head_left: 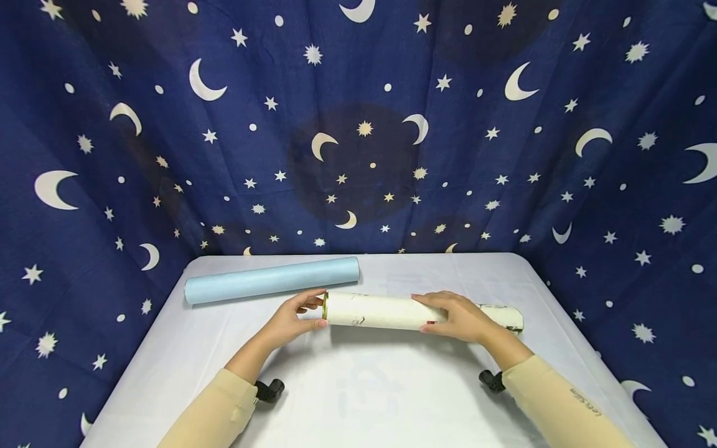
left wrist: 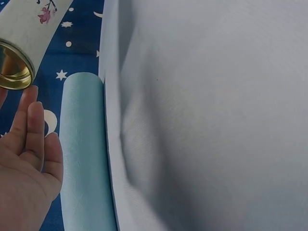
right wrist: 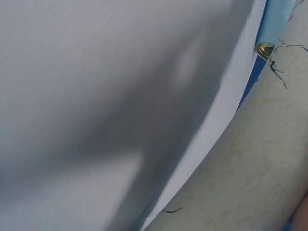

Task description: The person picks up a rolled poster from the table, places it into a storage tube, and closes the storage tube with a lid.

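Note:
A cream cardboard tube point(head_left: 381, 311) with a sparse floral print lies crosswise between the two hands, over the white table. My right hand point(head_left: 456, 317) grips it right of its middle, fingers over the far side and thumb along the near side. At the tube's left end, the thumb and forefinger of my left hand point(head_left: 291, 320) pinch the gold metal rim point(head_left: 325, 307) from opposite sides. The left wrist view shows that end as a round opening with a shiny gold inside point(left wrist: 14, 67). In the right wrist view the tube point(right wrist: 231, 173) fills the lower right.
Behind the left hand, a light blue roll point(head_left: 271, 280) lies at the far left of the table point(head_left: 358, 398), which has a white cover. A dark blue curtain point(head_left: 358, 81) with moons and stars surrounds the far side and both flanks. Black fittings point(head_left: 271, 391) sit at the wrists.

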`<state>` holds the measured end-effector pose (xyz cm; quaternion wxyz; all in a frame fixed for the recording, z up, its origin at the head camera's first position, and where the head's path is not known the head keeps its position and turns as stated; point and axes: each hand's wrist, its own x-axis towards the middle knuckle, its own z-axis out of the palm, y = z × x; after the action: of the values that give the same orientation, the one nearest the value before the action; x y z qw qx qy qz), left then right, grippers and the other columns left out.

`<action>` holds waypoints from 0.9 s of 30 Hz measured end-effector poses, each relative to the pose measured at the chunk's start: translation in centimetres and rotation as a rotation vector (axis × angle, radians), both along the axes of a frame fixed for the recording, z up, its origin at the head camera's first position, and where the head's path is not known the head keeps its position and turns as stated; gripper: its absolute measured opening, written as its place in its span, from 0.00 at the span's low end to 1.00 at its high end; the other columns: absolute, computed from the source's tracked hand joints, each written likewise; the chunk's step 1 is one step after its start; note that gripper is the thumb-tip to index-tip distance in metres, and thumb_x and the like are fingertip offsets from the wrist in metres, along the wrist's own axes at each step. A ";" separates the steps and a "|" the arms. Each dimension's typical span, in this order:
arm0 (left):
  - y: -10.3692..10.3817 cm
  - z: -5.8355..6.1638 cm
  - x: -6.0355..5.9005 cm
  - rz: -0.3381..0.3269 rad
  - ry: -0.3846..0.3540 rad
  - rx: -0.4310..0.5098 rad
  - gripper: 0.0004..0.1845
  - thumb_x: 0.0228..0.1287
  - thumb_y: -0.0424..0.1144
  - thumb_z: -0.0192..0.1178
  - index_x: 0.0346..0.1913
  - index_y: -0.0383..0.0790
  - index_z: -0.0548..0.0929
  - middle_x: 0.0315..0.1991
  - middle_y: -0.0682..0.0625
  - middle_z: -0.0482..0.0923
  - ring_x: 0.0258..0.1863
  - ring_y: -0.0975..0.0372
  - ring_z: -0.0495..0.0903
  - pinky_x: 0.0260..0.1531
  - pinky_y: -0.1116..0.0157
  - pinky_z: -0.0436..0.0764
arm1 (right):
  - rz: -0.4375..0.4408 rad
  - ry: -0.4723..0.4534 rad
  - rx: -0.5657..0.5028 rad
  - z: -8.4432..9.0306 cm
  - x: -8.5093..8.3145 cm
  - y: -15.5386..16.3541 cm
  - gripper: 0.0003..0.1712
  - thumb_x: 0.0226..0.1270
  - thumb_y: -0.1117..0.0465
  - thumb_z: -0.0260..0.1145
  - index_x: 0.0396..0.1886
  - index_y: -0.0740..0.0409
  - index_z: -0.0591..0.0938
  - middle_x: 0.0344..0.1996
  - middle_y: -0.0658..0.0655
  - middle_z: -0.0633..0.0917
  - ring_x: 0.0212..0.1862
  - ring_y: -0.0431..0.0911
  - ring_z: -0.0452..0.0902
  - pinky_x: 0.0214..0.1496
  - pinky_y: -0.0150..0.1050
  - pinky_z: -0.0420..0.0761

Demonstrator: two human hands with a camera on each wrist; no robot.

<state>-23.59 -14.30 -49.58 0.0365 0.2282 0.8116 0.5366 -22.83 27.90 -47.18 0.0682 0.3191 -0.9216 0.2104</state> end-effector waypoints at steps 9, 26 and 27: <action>-0.1 -0.1 -0.2 0.008 -0.019 0.001 0.38 0.55 0.44 0.76 0.70 0.43 0.74 0.56 0.48 0.82 0.57 0.46 0.77 0.60 0.47 0.72 | 0.011 0.028 -0.015 -0.2 0.0 -0.1 0.41 0.55 0.36 0.74 0.69 0.40 0.77 0.59 0.48 0.83 0.60 0.50 0.78 0.61 0.54 0.77; 0.2 -0.2 -0.3 -0.006 -0.060 0.077 0.37 0.54 0.36 0.75 0.68 0.40 0.75 0.55 0.42 0.81 0.54 0.47 0.78 0.59 0.48 0.74 | -0.003 0.032 -0.024 -0.3 0.2 -0.3 0.39 0.55 0.38 0.76 0.67 0.42 0.79 0.57 0.52 0.84 0.59 0.54 0.79 0.60 0.56 0.77; 0.1 -0.1 -0.3 -0.007 -0.063 0.074 0.37 0.54 0.36 0.75 0.69 0.40 0.75 0.55 0.42 0.81 0.54 0.46 0.77 0.59 0.49 0.74 | -0.001 0.035 -0.023 -0.3 0.2 -0.3 0.39 0.55 0.38 0.76 0.67 0.42 0.79 0.57 0.53 0.84 0.59 0.54 0.79 0.60 0.56 0.77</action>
<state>-23.84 -14.16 -49.69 0.0555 0.2151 0.7890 0.5728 -22.67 27.56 -47.48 0.0881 0.3217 -0.9179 0.2151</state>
